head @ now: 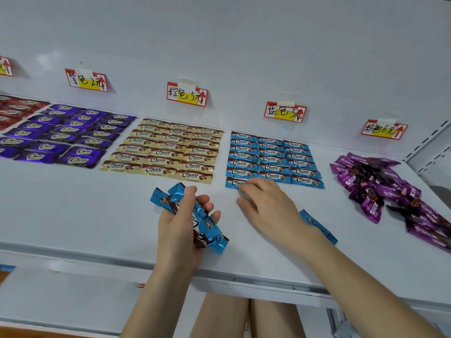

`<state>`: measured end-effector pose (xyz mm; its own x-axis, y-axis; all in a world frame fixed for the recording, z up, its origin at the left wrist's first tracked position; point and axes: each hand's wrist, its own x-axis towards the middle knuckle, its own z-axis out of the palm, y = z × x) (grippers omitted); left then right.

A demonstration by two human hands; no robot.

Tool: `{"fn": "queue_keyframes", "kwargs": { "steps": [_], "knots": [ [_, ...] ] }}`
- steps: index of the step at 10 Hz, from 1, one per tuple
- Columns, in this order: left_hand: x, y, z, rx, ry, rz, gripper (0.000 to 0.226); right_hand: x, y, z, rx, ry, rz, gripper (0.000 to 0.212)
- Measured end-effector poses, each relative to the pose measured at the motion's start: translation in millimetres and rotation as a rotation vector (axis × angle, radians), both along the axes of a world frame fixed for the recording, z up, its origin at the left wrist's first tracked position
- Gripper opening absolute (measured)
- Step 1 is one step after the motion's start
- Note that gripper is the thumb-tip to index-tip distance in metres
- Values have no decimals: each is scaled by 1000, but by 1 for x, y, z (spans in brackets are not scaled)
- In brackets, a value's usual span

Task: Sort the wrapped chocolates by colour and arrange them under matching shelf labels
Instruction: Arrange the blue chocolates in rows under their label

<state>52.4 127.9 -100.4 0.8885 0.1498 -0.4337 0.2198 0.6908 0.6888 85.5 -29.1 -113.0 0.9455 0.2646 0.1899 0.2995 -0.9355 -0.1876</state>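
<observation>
My left hand [181,226] grips a bunch of blue wrapped chocolates [207,228] above the white shelf [73,215]. My right hand [266,206] lies flat with straight fingers, its fingertips touching the nearest blue chocolate [234,183] at the front left corner of the blue grid [273,158]. That grid sits under the blue label [285,112]. One loose blue chocolate [319,226] lies on the shelf just right of my right wrist.
Gold chocolates [163,151] lie in rows under the middle label [186,94], purple ones [66,135] under the label [86,80] to the left, red ones [17,111] at far left. A loose magenta pile [380,189] sits under the right label [383,130].
</observation>
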Motion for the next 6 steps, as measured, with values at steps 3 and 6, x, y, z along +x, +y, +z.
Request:
{"fn": "queue_keyframes", "kwargs": {
  "steps": [3, 6],
  "knots": [
    [-1, -1, -2, 8, -7, 5, 11, 2, -1, -2, 4, -3, 11, 35],
    [0, -5, 7, -185, -12, 71, 11, -17, 2, 15, 460, 20, -36, 21]
  ]
}}
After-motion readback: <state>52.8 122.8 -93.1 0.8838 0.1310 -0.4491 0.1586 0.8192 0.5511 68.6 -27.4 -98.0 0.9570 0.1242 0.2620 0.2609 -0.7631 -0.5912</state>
